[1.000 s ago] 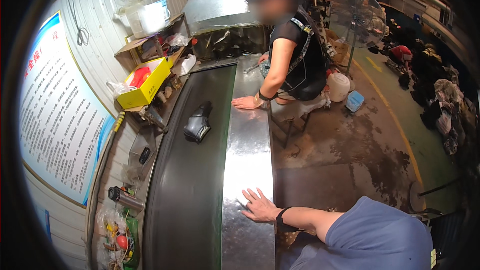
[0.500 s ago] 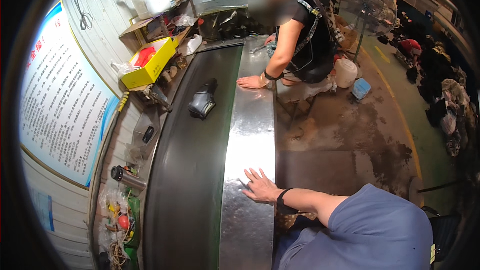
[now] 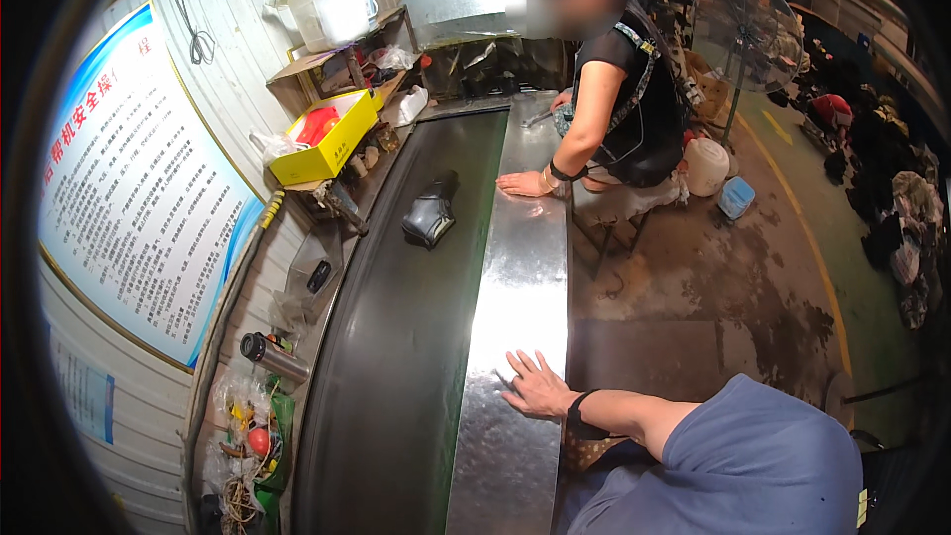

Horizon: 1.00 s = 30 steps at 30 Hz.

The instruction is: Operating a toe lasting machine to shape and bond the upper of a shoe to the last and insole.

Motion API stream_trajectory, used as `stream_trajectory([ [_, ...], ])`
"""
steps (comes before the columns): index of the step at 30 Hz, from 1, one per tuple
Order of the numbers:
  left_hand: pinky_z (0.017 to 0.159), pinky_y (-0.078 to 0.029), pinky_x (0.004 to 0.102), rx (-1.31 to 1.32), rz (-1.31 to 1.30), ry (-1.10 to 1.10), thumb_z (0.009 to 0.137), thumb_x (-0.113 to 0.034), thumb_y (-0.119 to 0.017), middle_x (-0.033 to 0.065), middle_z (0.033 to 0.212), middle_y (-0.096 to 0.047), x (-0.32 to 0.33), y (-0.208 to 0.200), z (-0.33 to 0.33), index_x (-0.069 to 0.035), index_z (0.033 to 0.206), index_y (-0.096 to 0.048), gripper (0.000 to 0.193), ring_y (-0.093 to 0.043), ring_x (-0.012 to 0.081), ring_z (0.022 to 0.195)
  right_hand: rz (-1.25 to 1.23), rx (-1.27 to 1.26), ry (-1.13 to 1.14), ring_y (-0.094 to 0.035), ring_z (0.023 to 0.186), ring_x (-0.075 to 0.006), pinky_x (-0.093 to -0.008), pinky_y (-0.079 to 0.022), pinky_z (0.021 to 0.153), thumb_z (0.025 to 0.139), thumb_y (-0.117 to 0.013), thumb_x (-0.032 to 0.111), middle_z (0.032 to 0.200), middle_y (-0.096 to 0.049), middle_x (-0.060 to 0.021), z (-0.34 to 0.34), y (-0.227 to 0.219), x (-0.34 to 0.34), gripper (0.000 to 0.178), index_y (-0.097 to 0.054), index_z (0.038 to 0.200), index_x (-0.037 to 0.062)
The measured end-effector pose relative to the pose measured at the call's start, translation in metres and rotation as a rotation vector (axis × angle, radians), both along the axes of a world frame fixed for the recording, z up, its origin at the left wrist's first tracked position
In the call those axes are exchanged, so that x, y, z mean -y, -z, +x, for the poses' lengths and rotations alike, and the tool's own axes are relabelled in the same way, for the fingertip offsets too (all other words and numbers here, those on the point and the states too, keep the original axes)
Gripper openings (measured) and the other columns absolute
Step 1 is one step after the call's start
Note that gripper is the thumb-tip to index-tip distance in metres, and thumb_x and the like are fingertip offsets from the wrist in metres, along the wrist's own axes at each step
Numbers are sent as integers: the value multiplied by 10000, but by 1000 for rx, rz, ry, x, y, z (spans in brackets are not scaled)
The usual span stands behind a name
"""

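My right hand (image 3: 540, 388) lies palm down with its fingers spread on a shiny metal ledge (image 3: 510, 451). A dark band circles the wrist, and a blue sleeve covers the upper arm. Beside the ledge runs a dark conveyor belt (image 3: 381, 386). Farther along the belt rests a dark grey, glossy, shoe-like piece (image 3: 430, 216), out of my hand's reach as it lies. At the far end a co-worker (image 3: 634, 119) in black sits beside the ledge, one hand (image 3: 527, 183) flat on it. My left hand is out of sight.
Along the belt's left side are a yellow box (image 3: 332, 144) with red contents, a steel flask (image 3: 277, 357) and a cluttered bag (image 3: 260, 441). A metal hood (image 3: 461, 0) stands at the far end. Right of the co-worker are a white bucket (image 3: 706, 166) and a fan (image 3: 745, 35).
The whole view has shifted, so everything sits slightly farther right and lower in the picture. My right hand and the co-worker's hand stay flat on the ledge.
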<state>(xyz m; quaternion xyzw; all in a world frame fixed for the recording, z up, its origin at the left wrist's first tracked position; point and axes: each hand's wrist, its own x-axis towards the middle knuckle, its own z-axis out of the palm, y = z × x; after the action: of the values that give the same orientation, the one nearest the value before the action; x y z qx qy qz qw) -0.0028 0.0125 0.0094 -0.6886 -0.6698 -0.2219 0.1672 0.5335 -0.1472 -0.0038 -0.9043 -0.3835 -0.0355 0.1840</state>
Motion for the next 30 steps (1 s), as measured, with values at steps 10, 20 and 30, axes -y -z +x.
stream_trajectory([
  [10, 989, -431, 571, -13, -107, 32, 974, -364, -604, 210, 1236, -643, -2, -4, 7, -63, 1067, -678, 323, -574, 396, 1206, -31, -12, -16, -339, 1449, -431, -632, -278, 1155, 1010, -518, 465, 1538, -382, -295, 6, -3, -2, 582, -702, 928, -81],
  [20, 1008, -432, 560, 49, -143, 178, 984, -360, -602, 212, 1226, -647, -2, 4, 13, -53, 1094, -671, 333, -578, 398, 1198, 7, -35, -13, -309, 1469, -433, -636, -247, 1178, 1035, -468, 486, 1568, -358, -278, -1, 8, 7, 600, -686, 860, -45],
  [30, 1177, -340, 503, 204, -591, -18, 960, -519, -658, 245, 1498, -491, -3, -54, 20, 21, 1397, -565, 701, -452, 409, 1395, 43, -365, 13, -410, 1384, -433, -620, -348, 1118, 1005, -521, 414, 1444, -469, -288, 11, 17, -4, 537, -487, 1444, 106],
])
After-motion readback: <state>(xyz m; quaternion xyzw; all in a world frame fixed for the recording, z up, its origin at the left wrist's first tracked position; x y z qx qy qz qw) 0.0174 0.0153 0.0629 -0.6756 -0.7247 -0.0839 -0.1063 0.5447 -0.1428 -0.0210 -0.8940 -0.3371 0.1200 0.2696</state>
